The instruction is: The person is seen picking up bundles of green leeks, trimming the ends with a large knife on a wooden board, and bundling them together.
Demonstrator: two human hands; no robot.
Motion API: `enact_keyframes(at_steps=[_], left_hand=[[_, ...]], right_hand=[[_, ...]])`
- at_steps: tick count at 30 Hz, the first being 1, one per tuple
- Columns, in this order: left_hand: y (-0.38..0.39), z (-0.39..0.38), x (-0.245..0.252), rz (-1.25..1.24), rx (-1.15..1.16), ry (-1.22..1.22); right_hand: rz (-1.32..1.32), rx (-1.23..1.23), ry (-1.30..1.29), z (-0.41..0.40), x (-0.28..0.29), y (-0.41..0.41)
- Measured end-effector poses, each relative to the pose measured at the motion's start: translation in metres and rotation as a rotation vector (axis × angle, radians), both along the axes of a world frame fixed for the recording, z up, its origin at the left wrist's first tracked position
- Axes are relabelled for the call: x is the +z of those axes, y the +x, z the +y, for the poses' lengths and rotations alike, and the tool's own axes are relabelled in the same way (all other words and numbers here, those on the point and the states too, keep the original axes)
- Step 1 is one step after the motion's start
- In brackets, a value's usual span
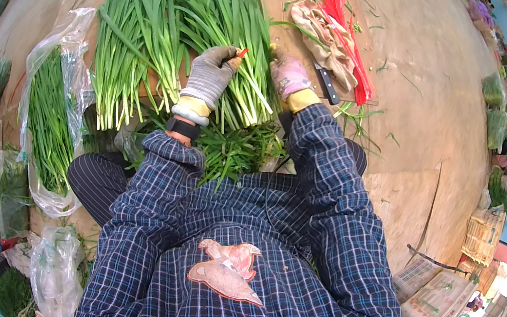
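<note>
My left hand (209,74), in a grey striped glove, pinches a short red strip (243,53) that pokes out past the fingertips. Beneath and beside it lies a pile of garlic chives (222,9), green leaves pointing away and pale stem ends towards me. My right hand (290,76), in a pink patterned glove with a yellow cuff, is just right of the pile with curled fingers; whether anything is inside them is hidden. Another part of the chives (123,53) is spread to the left. Trimmed leaves (240,149) are heaped in front of my lap.
Right of my hands are a black-handled knife (327,85), a crumpled cloth (321,30) and a bundle of red strips (364,71). A clear plastic bag of greens (48,121) lies left. Crates (439,307) stand at the lower right. A cable (268,196) hangs over my lap.
</note>
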State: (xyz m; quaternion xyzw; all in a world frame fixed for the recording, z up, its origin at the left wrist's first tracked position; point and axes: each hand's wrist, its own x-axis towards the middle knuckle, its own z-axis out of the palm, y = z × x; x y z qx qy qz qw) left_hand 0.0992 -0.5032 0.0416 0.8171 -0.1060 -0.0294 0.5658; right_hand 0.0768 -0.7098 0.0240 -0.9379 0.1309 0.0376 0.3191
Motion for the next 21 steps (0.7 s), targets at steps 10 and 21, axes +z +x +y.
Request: enact_keyframes(at_steps=[10, 21], left_hand=[[0.001, 0.001, -0.003, 0.025, 0.015, -0.049], [0.000, 0.005, -0.008, 0.023, 0.031, -0.152]], right_hand=[[0.094, -0.074, 0.018, -0.044, -0.001, -0.006], [0.175, 0.120, -0.566, -0.016, 0.007, 0.019]])
